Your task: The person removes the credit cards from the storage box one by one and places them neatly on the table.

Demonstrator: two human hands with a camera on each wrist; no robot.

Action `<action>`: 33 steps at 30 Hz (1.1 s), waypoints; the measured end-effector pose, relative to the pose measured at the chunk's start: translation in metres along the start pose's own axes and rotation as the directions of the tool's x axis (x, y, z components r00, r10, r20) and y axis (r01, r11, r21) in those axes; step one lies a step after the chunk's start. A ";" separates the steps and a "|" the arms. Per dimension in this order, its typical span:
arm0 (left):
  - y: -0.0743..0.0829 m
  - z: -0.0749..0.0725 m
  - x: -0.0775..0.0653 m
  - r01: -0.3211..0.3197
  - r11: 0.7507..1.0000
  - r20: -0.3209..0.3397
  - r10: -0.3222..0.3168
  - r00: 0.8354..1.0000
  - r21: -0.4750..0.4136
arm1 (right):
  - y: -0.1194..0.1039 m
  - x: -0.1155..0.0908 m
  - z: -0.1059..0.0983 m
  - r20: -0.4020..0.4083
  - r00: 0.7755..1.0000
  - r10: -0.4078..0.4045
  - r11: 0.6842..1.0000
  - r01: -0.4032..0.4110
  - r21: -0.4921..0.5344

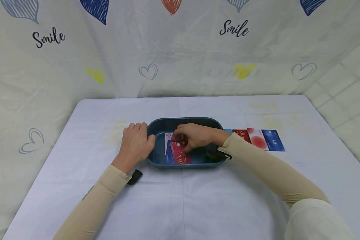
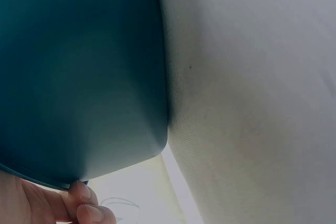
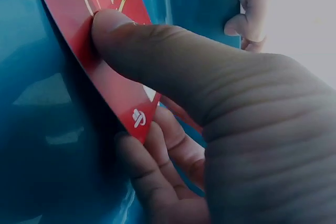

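A dark teal oblong basin (image 1: 183, 166) stands mid-table. At its left end my left hand (image 1: 137, 141) holds the rim; the left wrist view shows its fingertips (image 2: 84, 195) at the edge of the basin wall (image 2: 94, 87). Inside the basin my right hand (image 1: 198, 135) pinches a red VIP card (image 1: 179, 156). In the right wrist view the thumb (image 3: 113, 22) lies on the red card's face, with other fingers at its edge. Partly under that card are a blue card (image 1: 169, 158) and a white card with pink marks (image 1: 168, 136).
Right of the basin, cards lie in an overlapping row: a blue VIP card (image 1: 273, 140), a white one with red circles (image 1: 258, 138), a red card (image 1: 243, 134), and a light blue one (image 1: 227, 131) partly hidden by my right arm. A white cloth (image 1: 174, 203) covers the table.
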State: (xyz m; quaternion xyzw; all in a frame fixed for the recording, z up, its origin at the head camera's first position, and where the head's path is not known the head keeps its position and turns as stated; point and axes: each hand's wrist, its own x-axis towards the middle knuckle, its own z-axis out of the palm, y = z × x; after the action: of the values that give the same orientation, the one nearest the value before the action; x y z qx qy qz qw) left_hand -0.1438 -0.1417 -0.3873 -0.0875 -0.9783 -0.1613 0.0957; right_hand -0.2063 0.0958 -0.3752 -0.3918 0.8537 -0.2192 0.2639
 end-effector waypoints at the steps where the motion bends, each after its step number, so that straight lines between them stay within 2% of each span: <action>1: 0.000 0.000 0.000 0.002 1.000 0.003 -0.002 1.000 -0.001 | 0.000 0.000 0.000 0.002 1.000 0.005 1.000 -0.005 0.010; 6: 0.000 -0.001 0.000 0.008 1.000 0.011 -0.008 1.000 -0.003 | -0.001 -0.001 -0.001 -0.008 1.000 0.004 0.999 -0.004 0.037; 14: 0.000 -0.001 0.000 -0.001 1.000 0.007 0.001 1.000 -0.001 | 0.003 0.001 0.000 -0.027 0.999 -0.044 0.995 0.046 0.088; 19: 0.000 -0.001 0.000 0.000 1.000 0.014 0.000 1.000 0.001 | 0.005 0.002 0.000 -0.008 0.998 -0.060 0.988 0.060 0.139; 28: 0.000 -0.001 0.000 0.002 1.000 0.019 -0.002 1.000 0.010 | 0.003 -0.001 -0.003 0.052 0.990 -0.133 0.949 0.112 0.296; 33: 0.000 -0.001 0.000 0.001 1.000 0.014 -0.001 1.000 0.011 | 0.002 -0.001 -0.004 0.054 0.989 -0.136 0.932 0.109 0.347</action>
State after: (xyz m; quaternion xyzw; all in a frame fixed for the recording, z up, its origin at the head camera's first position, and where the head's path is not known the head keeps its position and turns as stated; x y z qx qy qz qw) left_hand -0.1435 -0.1417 -0.3860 -0.0877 -0.9799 -0.1552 0.0891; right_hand -0.2093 0.0983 -0.3726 -0.4005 0.7655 -0.3653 0.3467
